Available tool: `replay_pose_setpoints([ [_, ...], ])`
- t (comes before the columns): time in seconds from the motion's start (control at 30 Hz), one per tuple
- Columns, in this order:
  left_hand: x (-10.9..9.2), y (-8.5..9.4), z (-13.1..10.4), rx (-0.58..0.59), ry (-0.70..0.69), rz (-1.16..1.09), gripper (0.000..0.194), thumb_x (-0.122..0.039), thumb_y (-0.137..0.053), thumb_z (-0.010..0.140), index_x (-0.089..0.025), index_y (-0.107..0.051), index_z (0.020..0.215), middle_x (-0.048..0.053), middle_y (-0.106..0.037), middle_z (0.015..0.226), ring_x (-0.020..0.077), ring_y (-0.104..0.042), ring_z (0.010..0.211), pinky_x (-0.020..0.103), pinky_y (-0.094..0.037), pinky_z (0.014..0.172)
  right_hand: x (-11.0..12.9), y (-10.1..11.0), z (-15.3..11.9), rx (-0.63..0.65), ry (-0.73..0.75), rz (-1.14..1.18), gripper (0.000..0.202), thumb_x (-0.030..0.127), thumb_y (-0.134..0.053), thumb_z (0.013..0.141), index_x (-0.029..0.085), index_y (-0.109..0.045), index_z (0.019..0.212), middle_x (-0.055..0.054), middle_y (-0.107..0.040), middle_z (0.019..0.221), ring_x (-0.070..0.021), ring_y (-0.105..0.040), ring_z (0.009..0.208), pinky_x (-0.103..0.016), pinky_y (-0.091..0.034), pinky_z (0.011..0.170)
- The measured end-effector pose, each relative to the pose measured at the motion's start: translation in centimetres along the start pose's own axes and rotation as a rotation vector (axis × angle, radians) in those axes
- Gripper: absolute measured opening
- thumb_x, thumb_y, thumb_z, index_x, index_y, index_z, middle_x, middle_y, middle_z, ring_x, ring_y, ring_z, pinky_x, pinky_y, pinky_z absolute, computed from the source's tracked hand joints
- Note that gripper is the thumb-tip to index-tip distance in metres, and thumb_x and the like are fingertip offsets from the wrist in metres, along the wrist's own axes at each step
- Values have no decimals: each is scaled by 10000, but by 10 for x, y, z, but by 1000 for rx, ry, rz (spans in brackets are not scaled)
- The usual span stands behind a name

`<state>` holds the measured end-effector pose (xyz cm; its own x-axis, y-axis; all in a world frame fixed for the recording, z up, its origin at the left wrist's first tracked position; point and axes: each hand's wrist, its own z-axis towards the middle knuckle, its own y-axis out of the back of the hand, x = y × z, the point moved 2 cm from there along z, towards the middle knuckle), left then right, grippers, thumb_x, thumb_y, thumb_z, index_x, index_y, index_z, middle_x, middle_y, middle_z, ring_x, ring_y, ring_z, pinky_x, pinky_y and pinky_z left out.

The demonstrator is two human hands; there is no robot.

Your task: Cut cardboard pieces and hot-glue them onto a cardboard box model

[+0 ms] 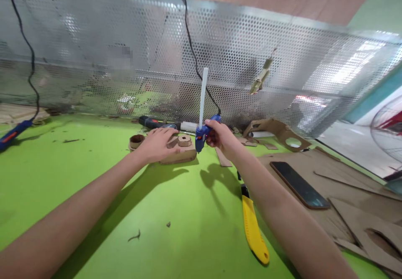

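Observation:
My right hand [224, 136] is wrapped round the handle of a blue hot glue gun [200, 138], whose nozzle points down above the table. A long white glue stick [203, 97] stands up out of its back end, and a black cord leads away from it. My left hand [160, 144] rests at a brown cardboard piece [180, 155] with a small round hub on top. Its fingers are stretched out and apart, covering part of the cardboard. Just left of that hand sits a small cardboard ring [137, 141].
On the green table [150, 245] lies a yellow utility knife [253, 229] beside my right forearm. A phone [300, 185] rests on cardboard sheets [354, 183] at right. Behind are a dark tool [153, 122], cut cardboard [276, 128] and a perforated metal screen [125, 61]. Another blue glue gun [14, 134] is far left.

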<state>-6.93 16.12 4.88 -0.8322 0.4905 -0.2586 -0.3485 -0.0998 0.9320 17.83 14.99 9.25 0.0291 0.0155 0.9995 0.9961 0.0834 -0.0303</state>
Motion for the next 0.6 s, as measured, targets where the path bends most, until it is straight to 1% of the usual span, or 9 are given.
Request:
replay_pose_setpoints([
  [0.07,0,2,0,47,18,-24,896,-800,-594,946,-204,-559,1614,187,-599,1661,464,-535,1529,597,-459,1215,2,-2,-5,14,-7,-5,371,422,-751,951,205,-588,697,-14,-604,582,-99,-485,462,-213,-359,426],
  [0.13,-1,3,0,95,49,-22,900,-816,-574,935,-215,-579,1606,181,-594,1671,480,-520,1535,597,-480,1194,10,-3,-13,26,-14,-19,339,389,-741,941,201,-598,697,-16,-602,583,-103,-484,470,-216,-359,429],
  [0.2,-2,3,0,137,66,-3,856,-800,-567,929,-218,-638,1553,187,-630,1634,500,-529,1513,610,-499,1161,25,-1,-23,54,12,-31,318,378,-748,927,199,-610,704,-14,-600,596,-105,-492,489,-216,-375,442],
  [0.3,-6,6,0,169,47,7,821,-782,-582,911,-211,-696,1490,202,-680,1571,514,-574,1443,618,-531,1096,56,3,-43,109,126,-7,314,419,-764,927,201,-629,745,-5,-601,657,-104,-494,530,-216,-410,472],
  [0.37,-10,10,-2,178,25,-4,819,-783,-591,907,-224,-696,1497,192,-696,1554,499,-609,1399,595,-550,1055,72,5,-52,91,187,29,313,438,-756,946,208,-637,770,3,-583,675,-107,-488,534,-226,-408,474],
  [0.4,-12,12,-3,187,14,-9,813,-785,-599,905,-237,-697,1498,183,-707,1541,489,-630,1373,580,-558,1031,76,6,-55,75,205,48,315,439,-742,964,213,-633,773,6,-570,670,-109,-487,531,-231,-399,472],
  [0.43,-15,14,-4,198,-1,-18,800,-783,-608,904,-253,-699,1496,172,-718,1527,480,-650,1348,566,-564,1008,78,5,-55,62,213,68,309,430,-728,980,217,-631,779,7,-565,668,-111,-485,528,-235,-390,471],
  [0.5,-20,16,-6,215,-37,-41,785,-788,-635,892,-281,-705,1487,162,-737,1501,473,-679,1310,545,-569,974,71,2,-50,53,187,99,306,405,-709,999,218,-619,774,4,-572,660,-111,-485,523,-238,-371,466],
  [0.6,-23,15,-9,200,-89,-75,812,-825,-681,851,-292,-720,1463,171,-753,1462,485,-691,1287,534,-566,964,47,-4,-34,19,75,96,347,397,-743,975,217,-581,727,8,-568,618,-105,-469,497,-238,-356,451],
])
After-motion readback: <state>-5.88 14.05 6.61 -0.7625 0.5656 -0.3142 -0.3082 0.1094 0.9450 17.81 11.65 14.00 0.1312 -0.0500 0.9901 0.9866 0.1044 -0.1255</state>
